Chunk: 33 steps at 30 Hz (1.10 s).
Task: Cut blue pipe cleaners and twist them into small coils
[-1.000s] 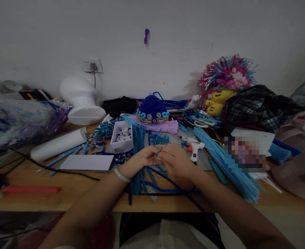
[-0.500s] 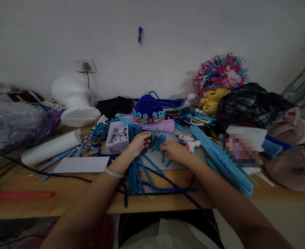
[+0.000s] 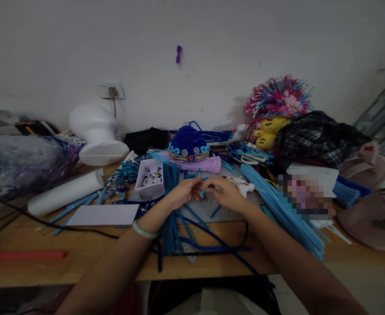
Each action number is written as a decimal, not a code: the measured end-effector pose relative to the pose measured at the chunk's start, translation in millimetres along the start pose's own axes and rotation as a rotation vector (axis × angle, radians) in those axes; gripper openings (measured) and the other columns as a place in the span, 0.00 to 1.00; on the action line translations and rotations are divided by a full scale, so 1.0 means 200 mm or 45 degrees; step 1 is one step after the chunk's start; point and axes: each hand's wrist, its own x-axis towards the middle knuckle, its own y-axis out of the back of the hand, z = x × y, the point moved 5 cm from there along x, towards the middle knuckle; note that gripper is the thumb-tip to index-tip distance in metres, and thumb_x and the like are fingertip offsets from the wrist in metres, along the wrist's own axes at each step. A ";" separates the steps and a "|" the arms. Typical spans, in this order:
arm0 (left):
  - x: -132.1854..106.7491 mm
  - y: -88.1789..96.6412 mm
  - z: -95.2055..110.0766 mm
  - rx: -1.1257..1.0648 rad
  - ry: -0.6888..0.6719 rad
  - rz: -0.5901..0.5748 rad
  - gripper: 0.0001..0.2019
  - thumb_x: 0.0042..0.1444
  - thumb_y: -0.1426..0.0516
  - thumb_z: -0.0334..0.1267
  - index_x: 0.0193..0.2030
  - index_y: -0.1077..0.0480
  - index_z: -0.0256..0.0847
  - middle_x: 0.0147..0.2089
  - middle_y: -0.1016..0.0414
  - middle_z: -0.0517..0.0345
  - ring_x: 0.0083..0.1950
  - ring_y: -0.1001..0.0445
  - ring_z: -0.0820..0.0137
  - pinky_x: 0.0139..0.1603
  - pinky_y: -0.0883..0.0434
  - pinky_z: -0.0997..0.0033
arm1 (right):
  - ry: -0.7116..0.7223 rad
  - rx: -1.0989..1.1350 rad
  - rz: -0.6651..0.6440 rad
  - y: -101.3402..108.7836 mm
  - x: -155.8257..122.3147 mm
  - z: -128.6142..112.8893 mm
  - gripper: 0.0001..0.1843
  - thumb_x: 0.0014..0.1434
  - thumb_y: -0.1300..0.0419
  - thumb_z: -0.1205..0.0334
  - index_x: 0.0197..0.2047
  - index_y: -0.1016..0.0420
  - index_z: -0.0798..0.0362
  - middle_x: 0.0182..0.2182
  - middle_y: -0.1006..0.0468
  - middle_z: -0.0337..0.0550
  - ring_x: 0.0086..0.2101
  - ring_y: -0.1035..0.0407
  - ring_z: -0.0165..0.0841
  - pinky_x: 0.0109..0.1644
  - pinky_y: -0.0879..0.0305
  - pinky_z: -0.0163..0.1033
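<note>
Over the grey mat (image 3: pixel 227 213), my two hands meet with fingertips almost touching. A short light-blue piece of pipe cleaner (image 3: pixel 203 192) shows between them. My right hand (image 3: pixel 225 192), fingers bent down, pinches it. My left hand (image 3: pixel 186 192) is curled round its other side, thumb and fingers closed in on it; some fingertips are hidden. Just beyond the hands stands a dark-blue headpiece (image 3: pixel 189 142) trimmed with beads, on a lilac bundle (image 3: pixel 212 164). Long blue pipe cleaners (image 3: pixel 171 223) lie under my left wrist.
A white box of beads (image 3: pixel 150 189) stands left of my hands. Farther left are a white foam head (image 3: pixel 94 131) and a white roll (image 3: pixel 64 192). At right lie a white glue gun (image 3: pixel 244 187), a light-blue pipe cleaner bundle (image 3: pixel 287 214) and a plaid cloth (image 3: pixel 320 135).
My hands have come together from apart, closing on the small blue piece. Several short blue pieces beneath are now mostly covered by them. The view has tilted slightly upward.
</note>
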 end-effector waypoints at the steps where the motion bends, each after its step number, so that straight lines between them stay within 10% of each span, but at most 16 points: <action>1: -0.01 -0.02 0.00 -0.027 0.011 -0.038 0.13 0.42 0.42 0.44 0.26 0.32 0.34 0.23 0.30 0.57 0.22 0.33 0.76 0.23 0.38 0.77 | 0.050 0.009 -0.046 -0.03 0.00 -0.03 0.08 0.52 0.50 0.72 0.30 0.31 0.54 0.28 0.28 0.40 0.33 0.37 0.29 0.40 0.42 0.35; 5: -0.02 -0.03 0.01 0.003 -0.043 -0.013 0.10 0.35 0.38 0.36 0.25 0.32 0.34 0.23 0.31 0.61 0.24 0.34 0.77 0.25 0.39 0.79 | -0.035 0.245 -0.205 -0.14 -0.01 -0.05 0.05 0.49 0.45 0.71 0.27 0.29 0.55 0.28 0.27 0.41 0.34 0.36 0.30 0.43 0.42 0.37; 14: 0.00 0.00 0.09 0.199 -0.420 0.156 0.10 0.38 0.41 0.35 0.30 0.32 0.37 0.25 0.33 0.65 0.27 0.36 0.77 0.31 0.39 0.77 | -1.184 2.162 0.050 -0.17 -0.05 0.16 0.17 0.60 0.57 0.58 0.34 0.33 0.61 0.24 0.27 0.44 0.22 0.36 0.23 0.26 0.36 0.28; 33: -0.06 -0.01 0.18 1.192 -1.004 0.167 0.08 0.48 0.48 0.28 0.30 0.28 0.40 0.30 0.28 0.57 0.35 0.33 0.71 0.40 0.38 0.69 | -1.519 2.570 -0.049 -0.17 -0.09 0.14 0.11 0.59 0.56 0.62 0.35 0.37 0.60 0.21 0.29 0.38 0.13 0.42 0.17 0.09 0.52 0.16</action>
